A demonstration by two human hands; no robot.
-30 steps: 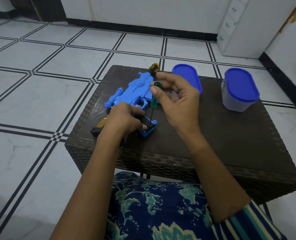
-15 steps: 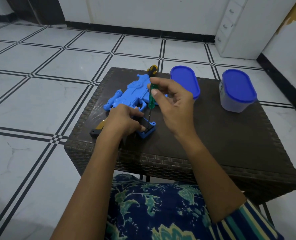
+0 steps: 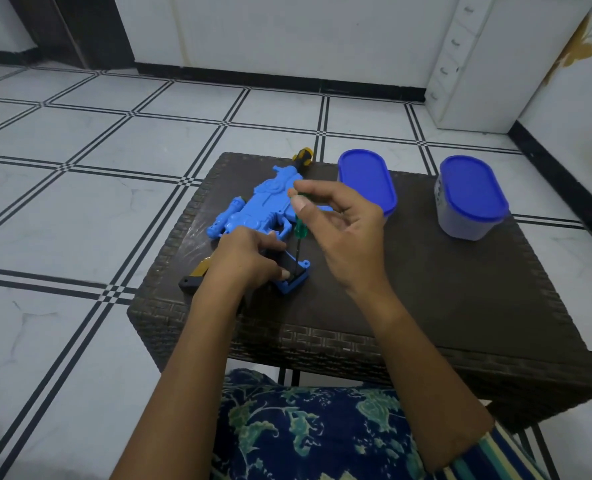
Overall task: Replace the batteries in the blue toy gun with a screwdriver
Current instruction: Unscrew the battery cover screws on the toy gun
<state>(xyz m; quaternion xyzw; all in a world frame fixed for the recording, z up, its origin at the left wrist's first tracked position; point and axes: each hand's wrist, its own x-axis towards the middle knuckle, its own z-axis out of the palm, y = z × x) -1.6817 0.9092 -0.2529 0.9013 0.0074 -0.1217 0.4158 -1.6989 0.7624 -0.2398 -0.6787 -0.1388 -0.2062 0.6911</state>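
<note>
The blue toy gun (image 3: 258, 209) lies on its side on the dark woven table (image 3: 426, 292), with its grip pointing toward me. My left hand (image 3: 249, 258) grips the grip end, fingers curled around the black battery compartment. My right hand (image 3: 343, 233) pinches the top of a green-handled screwdriver (image 3: 300, 230) between thumb and fingers. The screwdriver stands nearly upright, its thin shaft reaching down to the blue end of the grip (image 3: 296, 277).
Two containers with blue lids (image 3: 367, 180) (image 3: 471, 195) stand at the table's far right. A yellow-and-black tool handle (image 3: 303, 157) lies behind the gun; another black-and-yellow tool (image 3: 194, 275) pokes out left of my left wrist. White tiled floor surrounds the table.
Both hands stay on the gun and screwdriver. My right fingers have shifted slightly on the screwdriver handle; the tip stays at the grip.
</note>
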